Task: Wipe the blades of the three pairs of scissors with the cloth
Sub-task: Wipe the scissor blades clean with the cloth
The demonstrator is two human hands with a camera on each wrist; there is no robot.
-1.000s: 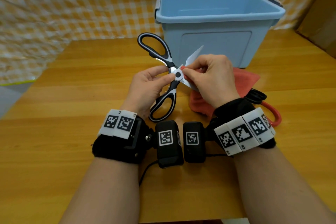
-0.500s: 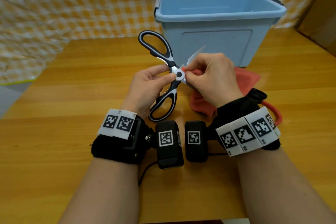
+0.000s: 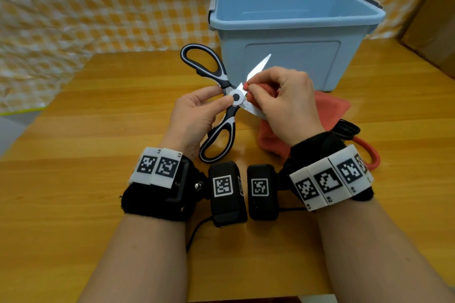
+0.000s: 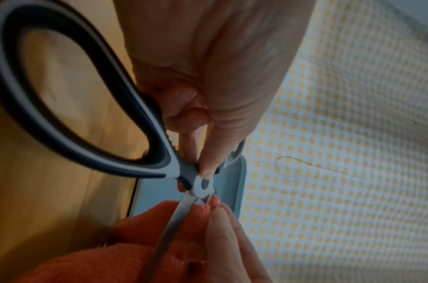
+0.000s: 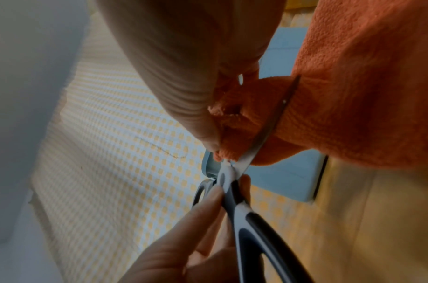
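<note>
Holding the black-and-white scissors (image 3: 221,103) spread wide, your left hand (image 3: 197,115) pinches them at the pivot, thumb tip on the round screw and fingers curled behind. One handle loop rises beyond your left fingertips, the other hangs down beside your left palm toward the wrist. Your right hand (image 3: 285,103) sits just across the pivot, its fingers curled round a fold of the orange cloth (image 3: 330,110) and pinching it onto the base of the upper blade (image 3: 258,67), right where the two blades part. That blade's bare tip points up and away past your right knuckles, toward the blue plastic bin (image 3: 293,39) standing beyond both hands. The lower blade runs under your right palm, with cloth bunched around it, as the right wrist view shows. The rest of the cloth trails below and outward from your right hand onto the wooden table (image 3: 73,155). Just outside your right wrist lie another pair's handles, one black loop (image 3: 348,128) and one red loop (image 3: 369,152), partly hidden by the wrist strap.
</note>
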